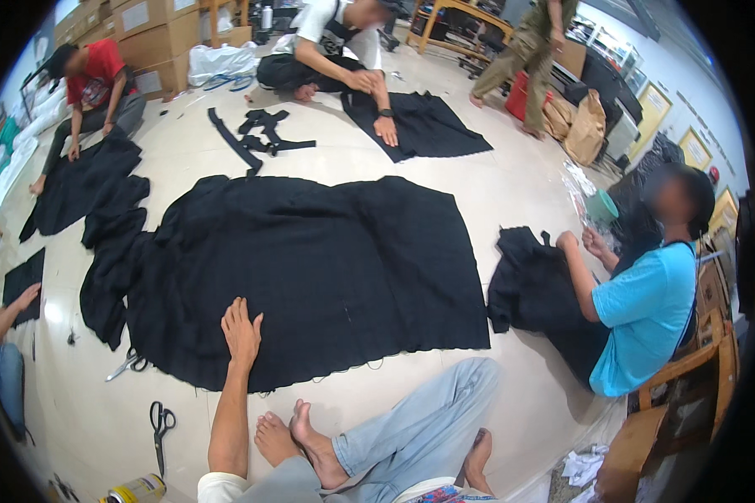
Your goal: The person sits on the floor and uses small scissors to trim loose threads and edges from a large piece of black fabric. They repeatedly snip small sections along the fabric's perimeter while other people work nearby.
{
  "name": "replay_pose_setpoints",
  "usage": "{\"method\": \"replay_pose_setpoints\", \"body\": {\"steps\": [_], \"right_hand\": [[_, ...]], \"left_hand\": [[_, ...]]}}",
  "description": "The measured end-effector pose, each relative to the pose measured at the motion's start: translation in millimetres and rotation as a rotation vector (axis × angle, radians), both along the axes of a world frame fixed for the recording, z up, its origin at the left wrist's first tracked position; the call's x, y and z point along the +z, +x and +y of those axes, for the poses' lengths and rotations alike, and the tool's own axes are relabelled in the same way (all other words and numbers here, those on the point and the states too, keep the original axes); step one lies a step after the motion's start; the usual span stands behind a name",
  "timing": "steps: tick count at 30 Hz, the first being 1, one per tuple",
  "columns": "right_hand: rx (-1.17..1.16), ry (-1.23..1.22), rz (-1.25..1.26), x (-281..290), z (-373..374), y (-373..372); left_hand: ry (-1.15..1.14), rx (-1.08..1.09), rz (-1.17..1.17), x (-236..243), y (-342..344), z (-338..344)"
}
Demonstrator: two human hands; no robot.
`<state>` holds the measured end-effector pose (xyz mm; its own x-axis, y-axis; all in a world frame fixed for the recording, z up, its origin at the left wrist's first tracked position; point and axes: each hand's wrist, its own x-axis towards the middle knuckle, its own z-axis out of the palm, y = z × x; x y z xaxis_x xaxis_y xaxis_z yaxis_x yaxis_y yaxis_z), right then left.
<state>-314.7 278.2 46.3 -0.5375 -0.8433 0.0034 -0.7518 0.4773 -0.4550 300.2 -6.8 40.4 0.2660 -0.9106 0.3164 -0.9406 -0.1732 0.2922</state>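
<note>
Cream, probably tiled floor (180,151) bears black cloth (310,260), cartons (153,46) stacked behind.

The head view looks from above the seated wearer, upright, facing forward and steeply down; the wearer's jeans (419,415) lie near, at the lower edge; the black cloth (302,268) spreads across the middle distance; cardboard boxes (149,44) stand far off at the top; detail toward the dark, bent rim appears unreliable.

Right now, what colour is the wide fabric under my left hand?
The wide fabric is black, clearest in head view.
</note>
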Motion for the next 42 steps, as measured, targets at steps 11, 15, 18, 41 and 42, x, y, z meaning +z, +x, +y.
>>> {"method": "replay_pose_setpoints", "body": {"steps": [11,15,18,41,42], "right_hand": [[0.02,-0.589,-0.491,141,-203,96],[0.379,-0.344,-0.927,117,-280,225],[0.675,-0.233,-0.842,97,-302,312],[1.024,0.008,-0.581,41,-423,466],[1.022,0.002,-0.583,38,-425,463]], "left_hand": [[-0.034,0.05,0.039,31,21,59],[-0.081,0.242,0.075,20,11,16],[-0.212,0.308,0.104,10,-3,-12],[-0.049,0.228,0.335,40,22,-5],[-0.072,0.234,0.29,34,20,-2]]}}
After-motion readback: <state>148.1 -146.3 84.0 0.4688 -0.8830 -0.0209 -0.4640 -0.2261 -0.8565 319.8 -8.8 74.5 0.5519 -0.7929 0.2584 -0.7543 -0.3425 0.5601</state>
